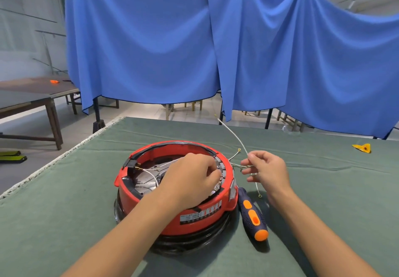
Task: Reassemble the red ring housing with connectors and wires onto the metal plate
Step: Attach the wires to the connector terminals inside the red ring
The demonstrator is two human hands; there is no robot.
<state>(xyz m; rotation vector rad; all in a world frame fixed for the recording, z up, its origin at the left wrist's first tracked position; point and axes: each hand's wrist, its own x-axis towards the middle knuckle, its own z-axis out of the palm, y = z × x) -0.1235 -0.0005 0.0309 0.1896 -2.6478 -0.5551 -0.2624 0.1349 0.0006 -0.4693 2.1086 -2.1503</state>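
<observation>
The red ring housing (172,192) sits in the middle of the green-covered worktop (64,201), on top of a black base (194,240), and inside the ring we can see the metal plate (146,181) with thin white wires (151,174) looping across it. The left hand (190,179) reaches over the rim into the housing, fingers curled at the inner right wall, though what they pinch there is hidden. The right hand (267,171), just right of the housing, pinches a bundle of wires that come out from the ring's side; one long white wire (233,134) arcs up and away from it towards the blue curtain (216,39). A blue-and-orange screwdriver (251,214) lies right beside the housing, and a yellow object (362,148) rests far right.
</observation>
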